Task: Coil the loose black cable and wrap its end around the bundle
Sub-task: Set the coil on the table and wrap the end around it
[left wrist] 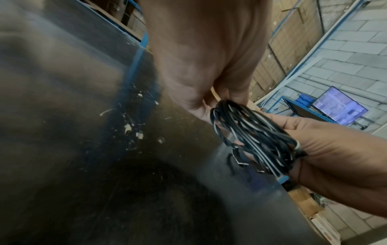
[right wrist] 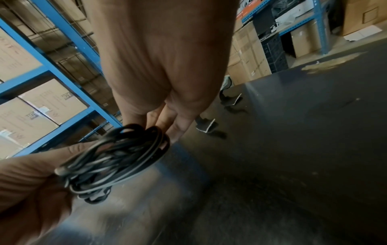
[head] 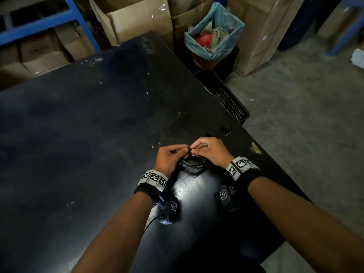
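The black cable (head: 192,164) is wound into a small round bundle, held just above the dark table (head: 98,134) near its right edge. My left hand (head: 170,155) grips the bundle's left side, fingers curled round the strands. My right hand (head: 206,150) pinches the top of the bundle from the right. In the left wrist view the cable bundle (left wrist: 255,137) of several thin glossy loops spans between my left hand (left wrist: 205,92) and my right hand (left wrist: 326,149). In the right wrist view the cable bundle (right wrist: 117,159) hangs below my right hand's fingertips (right wrist: 173,129). The cable's end is hidden.
A black perforated crate (head: 224,95) stands on the floor by the table's right edge. Behind it are a bin with a blue liner (head: 214,30) and cardboard boxes (head: 136,20). Blue shelving (head: 49,20) stands at the back left. Small torn scraps (right wrist: 206,126) lie on the table.
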